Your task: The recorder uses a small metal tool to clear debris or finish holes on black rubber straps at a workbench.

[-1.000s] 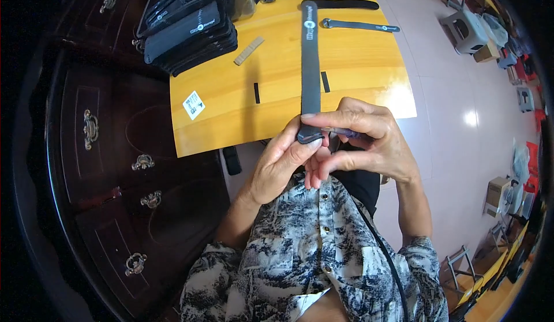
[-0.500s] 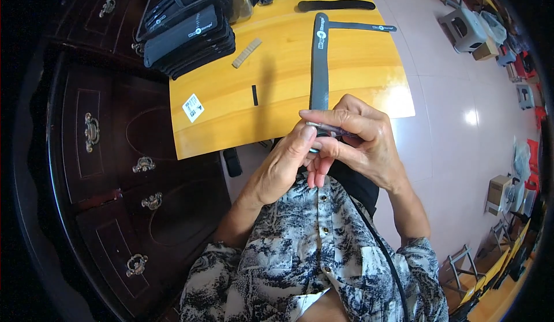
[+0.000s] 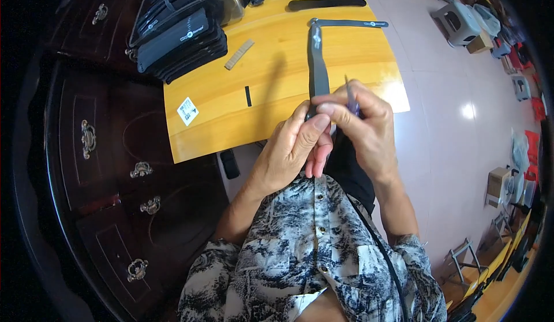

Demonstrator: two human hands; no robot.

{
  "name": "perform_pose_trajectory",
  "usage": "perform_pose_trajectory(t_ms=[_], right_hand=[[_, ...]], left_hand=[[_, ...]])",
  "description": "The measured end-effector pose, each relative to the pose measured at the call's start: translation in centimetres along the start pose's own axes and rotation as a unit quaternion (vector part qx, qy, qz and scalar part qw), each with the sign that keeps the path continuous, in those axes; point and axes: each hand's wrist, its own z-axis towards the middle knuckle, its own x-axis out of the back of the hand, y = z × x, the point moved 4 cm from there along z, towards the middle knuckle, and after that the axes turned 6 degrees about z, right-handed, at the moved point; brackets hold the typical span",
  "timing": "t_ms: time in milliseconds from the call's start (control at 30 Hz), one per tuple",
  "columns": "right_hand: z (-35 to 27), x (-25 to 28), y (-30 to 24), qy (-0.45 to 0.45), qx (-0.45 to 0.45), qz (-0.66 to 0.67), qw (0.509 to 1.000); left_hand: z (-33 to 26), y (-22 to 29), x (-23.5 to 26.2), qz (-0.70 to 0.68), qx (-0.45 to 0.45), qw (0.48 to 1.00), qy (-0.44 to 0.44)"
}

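A long dark grey strap (image 3: 318, 68) runs from the table down into my hands, its near end hidden among the fingers. My left hand (image 3: 293, 143) is closed on that end, thumb on top. Against it, my right hand (image 3: 363, 117) is closed, its thumb and forefinger at the strap's edge. Tucked in the right fingers is a slim purple tool (image 3: 352, 103) with a thin point upward; its exact kind does not show. A narrower dark strap (image 3: 352, 23) lies crosswise at the long strap's far end.
On the yellow table (image 3: 213, 128) lie a black strap (image 3: 327, 4), a small black strip (image 3: 248, 96), a beige ribbed strip (image 3: 239, 54) and a white label (image 3: 187, 112). Stacked straps (image 3: 179, 42) and a plastic bin (image 3: 232, 7) stand far left. Dark drawers (image 3: 109, 149) flank the left.
The purple tool has swung from lying across the fingers to pointing upward in my right hand. The long strap's far part has bent and lifted slightly. The whole view has shifted a little.
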Motion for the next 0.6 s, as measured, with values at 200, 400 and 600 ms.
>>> perform_pose_trajectory(t_ms=[200,400,600], right_hand=[[5.7,7.8,2.9,0.173,-0.069,0.096,0.978],[10.6,21.8,6.6,0.255,-0.027,0.08,0.963],[7.6,35.3,7.0,0.511,0.04,-0.033,0.858]], left_hand=[[-1.3,-0.6,-1.6,0.04,0.004,0.996,-0.074],[-5.8,-0.9,-0.4,0.094,0.056,0.985,-0.131],[-9.7,-2.6,2.3,-0.019,0.107,0.994,-0.013]])
